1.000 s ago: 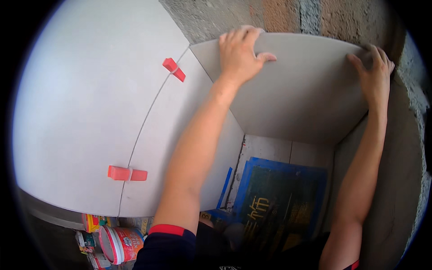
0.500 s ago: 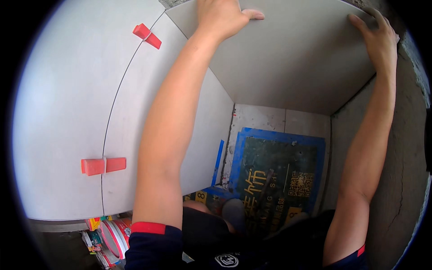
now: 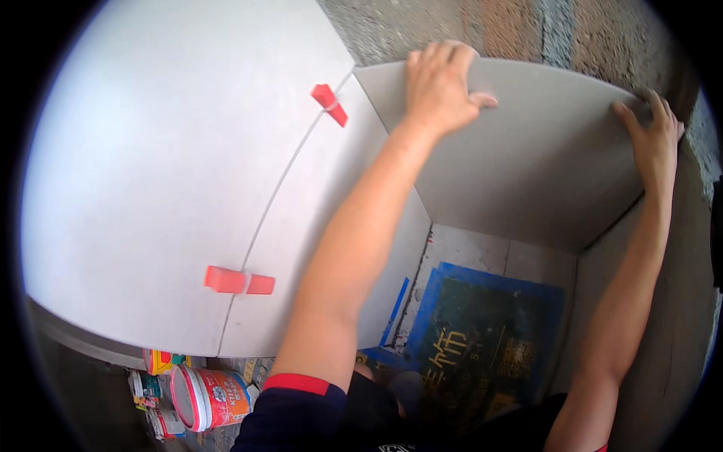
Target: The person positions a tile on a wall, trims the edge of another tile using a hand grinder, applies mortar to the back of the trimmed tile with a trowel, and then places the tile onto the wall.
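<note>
The left hand (image 3: 444, 92) holds the top edge of a gray tile (image 3: 527, 151) left of its middle, fingers hooked over the rim and thumb laid on the front face, pointing right. The right hand (image 3: 657, 135) grips the same tile at its upper right corner, fingers bent over the edge, thumb on the face and aimed up and left. The hands are well apart, both arms reaching out to the far side.

The gray tile stands on edge at the far wall (image 3: 429, 22), its face toward the person. Its top edge runs left to right and looks like the long axis, though the steep downward view shortens the height, so this is not certain. Its left edge meets the left wall's tiling at the corner; a dark line runs between its right edge and the right wall (image 3: 670, 324).

Rough concrete and a reddish-brown band show above it. On the left, a large pale tile (image 3: 181, 166) meets a lower pale tile (image 3: 286, 233) along a seam carrying two red wedges (image 3: 330, 105) (image 3: 239, 281). Below lies a dark green sheet (image 3: 482, 316) bordered in blue; a red bucket (image 3: 224, 399) is near left.
</note>
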The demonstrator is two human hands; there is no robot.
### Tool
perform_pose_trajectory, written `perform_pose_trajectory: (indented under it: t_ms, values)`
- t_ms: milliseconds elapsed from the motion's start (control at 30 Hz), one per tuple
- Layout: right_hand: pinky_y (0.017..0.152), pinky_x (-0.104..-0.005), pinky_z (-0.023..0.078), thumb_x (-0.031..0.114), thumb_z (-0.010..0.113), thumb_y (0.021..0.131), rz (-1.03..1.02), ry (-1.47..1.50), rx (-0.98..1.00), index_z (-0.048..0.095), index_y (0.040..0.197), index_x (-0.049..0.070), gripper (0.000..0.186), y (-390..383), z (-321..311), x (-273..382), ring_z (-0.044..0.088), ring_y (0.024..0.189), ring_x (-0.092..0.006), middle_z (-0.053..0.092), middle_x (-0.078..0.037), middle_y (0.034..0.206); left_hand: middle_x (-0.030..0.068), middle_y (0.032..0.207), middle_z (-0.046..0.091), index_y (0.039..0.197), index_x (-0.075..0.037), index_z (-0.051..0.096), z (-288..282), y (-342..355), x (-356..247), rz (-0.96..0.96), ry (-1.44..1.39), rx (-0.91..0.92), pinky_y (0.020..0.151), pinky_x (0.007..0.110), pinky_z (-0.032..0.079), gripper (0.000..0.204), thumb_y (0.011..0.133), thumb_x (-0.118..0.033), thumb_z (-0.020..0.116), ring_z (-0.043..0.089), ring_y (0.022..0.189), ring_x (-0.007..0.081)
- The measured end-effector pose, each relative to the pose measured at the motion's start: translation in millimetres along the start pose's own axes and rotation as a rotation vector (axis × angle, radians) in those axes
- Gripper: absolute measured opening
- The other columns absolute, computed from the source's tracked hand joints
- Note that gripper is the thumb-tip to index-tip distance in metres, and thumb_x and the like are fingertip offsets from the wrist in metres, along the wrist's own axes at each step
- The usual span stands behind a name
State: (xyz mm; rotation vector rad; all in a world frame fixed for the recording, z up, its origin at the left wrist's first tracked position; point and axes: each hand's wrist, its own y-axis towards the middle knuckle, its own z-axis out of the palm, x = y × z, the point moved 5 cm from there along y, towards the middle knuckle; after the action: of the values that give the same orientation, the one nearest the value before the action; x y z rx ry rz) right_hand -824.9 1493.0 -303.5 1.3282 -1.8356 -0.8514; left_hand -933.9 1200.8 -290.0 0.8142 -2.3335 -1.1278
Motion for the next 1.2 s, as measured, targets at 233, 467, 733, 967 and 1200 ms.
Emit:
perform_pose_trajectory:
  t_ms: [233, 467, 733, 967, 1200]
  values:
    - [0.103, -0.0411, 0.029, 0.040, 0.070, 0.077, 0.015, 0.037, 0.013, 0.060, 0.115, 0.003, 0.054, -2.4, -4.4, 9.1, 0.048, 0.116, -0.0317, 0.059, -0.012, 0.117, 0.0087, 0.108, 0.058, 0.101, -0.007, 0.056, -2.2, -9.6, 0.0, -0.043, -0.067, 0.001, 0.091, 0.039, 0.034, 0.058, 0.059, -0.038, 0.082, 0.050, 0.108, 0.0267]
    - [0.110, -0.0502, 0.017, 0.039, 0.070, 0.078, 0.026, 0.098, 0.016, 0.061, 0.113, 0.004, 0.051, -2.8, -5.5, 14.6, 0.048, 0.116, -0.0330, 0.060, -0.012, 0.115, 0.0085, 0.107, 0.059, 0.102, -0.007, 0.057, -2.9, -10.3, 1.1, -0.036, -0.089, -0.023, 0.091, 0.039, 0.034, 0.058, 0.059, -0.037, 0.083, 0.051, 0.107, 0.0267]
    - [0.106, -0.0503, 0.022, 0.039, 0.071, 0.077, 0.017, 0.143, -0.038, 0.063, 0.110, 0.004, 0.049, -1.6, -12.3, 1.2, 0.051, 0.111, -0.0334, 0.062, -0.015, 0.108, 0.0112, 0.110, 0.060, 0.108, -0.005, 0.057, 2.6, 4.8, -4.6, 0.001, -0.024, 0.009, 0.091, 0.041, 0.036, 0.066, 0.059, -0.040, 0.083, 0.052, 0.108, 0.0294]
    - [0.104, -0.0430, 0.032, 0.015, 0.078, 0.069, 0.037, 0.340, 0.022, 0.060, 0.104, -0.001, 0.043, -3.1, -22.4, 47.9, 0.048, 0.111, -0.0351, 0.055, -0.017, 0.109, 0.0144, 0.099, 0.066, 0.103, -0.005, 0.062, -2.9, -16.3, 4.8, 0.014, 0.058, -0.036, 0.087, 0.041, 0.045, 0.058, 0.063, -0.041, 0.082, 0.060, 0.097, 0.0315]
    - [0.104, -0.0404, 0.037, 0.018, 0.080, 0.068, 0.192, 0.307, -0.149, 0.047, 0.130, 0.003, 0.072, -16.2, -61.7, -7.3, 0.041, 0.125, -0.0359, 0.043, -0.021, 0.132, 0.0099, 0.095, 0.067, 0.098, -0.005, 0.065, -5.8, -5.0, -3.5, -0.071, -0.026, -0.057, 0.091, 0.041, 0.039, 0.051, 0.068, -0.044, 0.077, 0.058, 0.100, 0.0270]
